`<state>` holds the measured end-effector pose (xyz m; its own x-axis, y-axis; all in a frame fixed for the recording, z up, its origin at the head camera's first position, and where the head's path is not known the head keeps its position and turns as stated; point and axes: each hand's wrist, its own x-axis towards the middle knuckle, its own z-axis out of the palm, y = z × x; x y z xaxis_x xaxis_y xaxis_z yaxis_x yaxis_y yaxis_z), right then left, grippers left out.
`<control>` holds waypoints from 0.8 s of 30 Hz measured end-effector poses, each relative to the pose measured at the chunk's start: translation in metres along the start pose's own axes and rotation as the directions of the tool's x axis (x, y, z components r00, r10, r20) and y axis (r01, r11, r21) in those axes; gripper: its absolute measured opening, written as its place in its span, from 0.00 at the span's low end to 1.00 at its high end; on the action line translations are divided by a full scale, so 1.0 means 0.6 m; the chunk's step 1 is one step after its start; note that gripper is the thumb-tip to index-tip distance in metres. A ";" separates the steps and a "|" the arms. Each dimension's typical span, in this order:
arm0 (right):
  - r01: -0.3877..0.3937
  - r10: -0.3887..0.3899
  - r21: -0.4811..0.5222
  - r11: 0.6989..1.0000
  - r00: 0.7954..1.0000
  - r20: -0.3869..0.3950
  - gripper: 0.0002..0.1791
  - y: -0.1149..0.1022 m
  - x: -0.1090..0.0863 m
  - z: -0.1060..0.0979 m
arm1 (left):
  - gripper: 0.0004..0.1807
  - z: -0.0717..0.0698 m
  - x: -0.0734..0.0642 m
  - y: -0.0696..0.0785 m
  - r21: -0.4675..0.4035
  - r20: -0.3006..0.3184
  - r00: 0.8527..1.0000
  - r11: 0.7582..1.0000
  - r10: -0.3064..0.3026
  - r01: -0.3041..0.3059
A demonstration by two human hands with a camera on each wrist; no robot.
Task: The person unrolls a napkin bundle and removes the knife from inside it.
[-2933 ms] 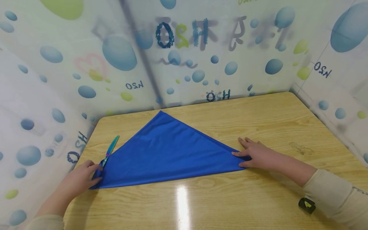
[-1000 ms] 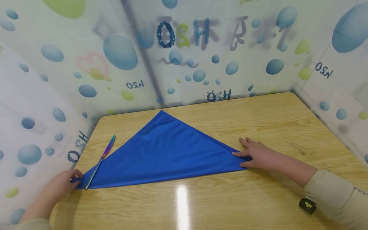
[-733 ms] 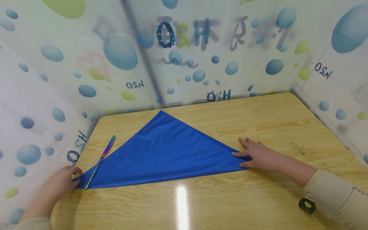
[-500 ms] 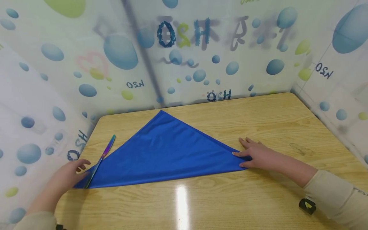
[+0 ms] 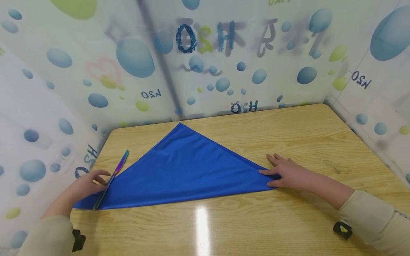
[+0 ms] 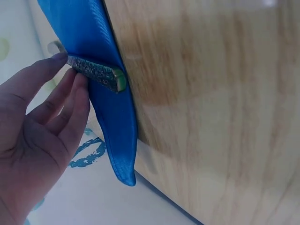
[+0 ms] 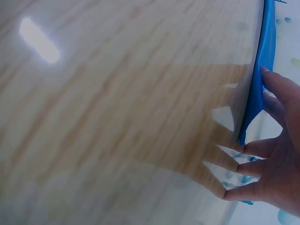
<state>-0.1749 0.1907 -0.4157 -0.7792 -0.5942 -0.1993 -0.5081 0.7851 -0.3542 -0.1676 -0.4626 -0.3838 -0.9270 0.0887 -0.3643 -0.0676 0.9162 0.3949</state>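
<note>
A blue cloth [image 5: 192, 167], folded into a triangle, lies on the wooden table with its peak toward the back wall. Across its left corner rests a table knife [image 5: 120, 164] with an iridescent blade and a textured handle. My left hand [image 5: 84, 184] pinches the middle of the knife between thumb and fingers; in the left wrist view the patterned handle [image 6: 98, 74] sticks out past the fingertips over the cloth. My right hand [image 5: 286, 173] rests with spread fingers at the right corner, thumb and index finger touching the cloth [image 7: 255, 101], the other fingertips on the table.
The wooden table [image 5: 307, 135] runs to a back wall [image 5: 205, 81] printed with blue and green drops and letters. Side walls stand close at left and right. A dark wrist mount [image 5: 342, 229] sits under the right sleeve, another [image 5: 78, 240] under the left.
My left hand drew the cloth's left corner outward, let it go, then moved right onto the knife. Earlier the knife shifted to lie more across the corner. My right hand stays put.
</note>
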 end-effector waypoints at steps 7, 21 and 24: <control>0.007 -0.007 -0.002 1.000 1.000 0.005 0.29 0.001 0.001 0.001 | 0.27 -0.006 0.011 -0.013 -0.144 0.066 0.998 0.990 0.016 -0.007; -0.004 0.004 -0.001 1.000 1.000 0.002 0.29 0.001 0.000 -0.001 | 0.28 -0.002 0.023 -0.010 -0.151 0.084 0.996 0.988 0.006 0.007; 0.001 -0.001 0.003 1.000 1.000 0.004 0.29 0.000 0.000 0.000 | 0.27 -0.003 0.026 -0.006 -0.144 0.083 0.996 0.989 -0.016 0.028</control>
<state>-0.1750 0.1907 -0.4158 -0.7773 -0.5956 -0.2025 -0.5076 0.7840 -0.3574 -0.1825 -0.4654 -0.3894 -0.8918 0.1062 -0.4397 -0.1458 0.8528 0.5015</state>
